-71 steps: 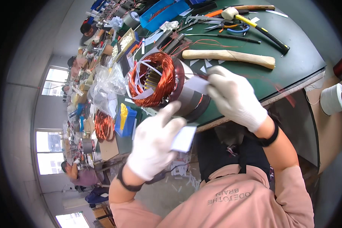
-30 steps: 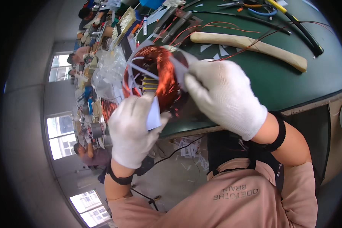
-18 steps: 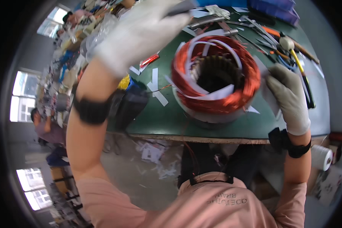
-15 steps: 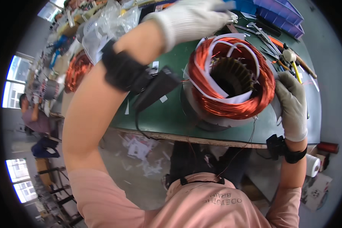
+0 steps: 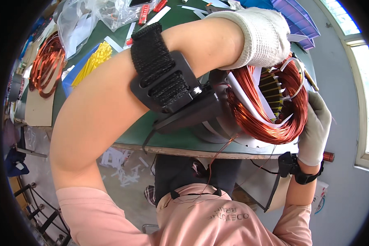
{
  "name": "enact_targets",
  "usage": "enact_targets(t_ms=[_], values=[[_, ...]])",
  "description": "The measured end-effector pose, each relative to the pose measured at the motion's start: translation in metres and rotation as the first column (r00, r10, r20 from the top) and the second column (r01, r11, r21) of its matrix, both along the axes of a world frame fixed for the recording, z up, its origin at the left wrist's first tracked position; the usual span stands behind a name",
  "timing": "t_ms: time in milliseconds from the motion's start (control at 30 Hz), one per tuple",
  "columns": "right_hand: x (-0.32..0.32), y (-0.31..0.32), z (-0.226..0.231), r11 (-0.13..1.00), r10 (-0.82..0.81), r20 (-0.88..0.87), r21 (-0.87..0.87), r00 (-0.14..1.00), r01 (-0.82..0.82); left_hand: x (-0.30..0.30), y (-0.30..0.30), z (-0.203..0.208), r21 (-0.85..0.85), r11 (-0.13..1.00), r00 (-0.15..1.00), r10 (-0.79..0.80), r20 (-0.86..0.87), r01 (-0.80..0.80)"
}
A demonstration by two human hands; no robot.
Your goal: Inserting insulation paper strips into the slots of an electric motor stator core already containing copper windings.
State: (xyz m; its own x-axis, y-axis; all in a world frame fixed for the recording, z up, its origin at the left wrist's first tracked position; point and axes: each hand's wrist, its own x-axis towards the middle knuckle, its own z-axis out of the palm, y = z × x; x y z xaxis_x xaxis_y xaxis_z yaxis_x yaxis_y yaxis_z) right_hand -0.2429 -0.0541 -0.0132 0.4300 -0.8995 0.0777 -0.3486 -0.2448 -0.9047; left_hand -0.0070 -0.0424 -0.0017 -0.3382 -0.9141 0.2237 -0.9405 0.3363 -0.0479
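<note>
A motor stator [image 5: 270,88] stands tilted at the bench's near edge, with a thick red-brown copper winding [image 5: 263,123] bulging round its slotted bore. White insulating paper [image 5: 252,92] lines the winding, and a white sleeve loops over its far right. My left hand [image 5: 262,37], in a white knit glove, is bent over the far side of the winding; its fingers are hidden behind the glove's back. Against the winding's right side, my gloved right hand [image 5: 315,129] has curled fingers, their tips partly hidden. Thin copper leads [image 5: 211,168] hang from the winding toward my shirt.
Purple-blue bins [image 5: 297,20] stand at the far right. Across the green bench [image 5: 125,137] lie a blue tray of yellow strips [image 5: 93,61], clear plastic bags [image 5: 76,26] and paper strips. Loose copper coils [image 5: 47,63] rest at left. Paper scraps [image 5: 119,164] litter the floor.
My left hand has come from the far bench to the winding's far side. The stator has tilted to the right, its bore now facing right. My right hand stays at the winding's right side.
</note>
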Motion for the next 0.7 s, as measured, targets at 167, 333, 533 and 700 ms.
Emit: enact_targets(t_ms=[167, 333, 533, 700], values=[[0.007, 0.001, -0.011, 0.997, -0.009, 0.078, -0.076, 0.997, 0.015, -0.004, 0.006, 0.009, 0.027, 1.0, 0.999, -0.012, 0.041, 0.011], [0.003, 0.001, 0.004, 0.996, 0.008, -0.065, -0.091, 0.998, -0.014, -0.001, 0.004, 0.002, -0.004, 1.0, 0.998, -0.009, 0.061, 0.009], [0.009, -0.003, 0.0, 0.995, 0.012, 0.088, -0.102, 0.996, -0.003, 0.001, 0.003, -0.002, -0.024, 0.999, 0.99, -0.034, 0.137, 0.038], [0.007, -0.001, -0.009, 0.987, -0.038, 0.151, -0.148, 0.988, 0.061, 0.006, 0.028, 0.002, -0.09, 0.991, 0.766, -0.13, -0.63, 0.094]])
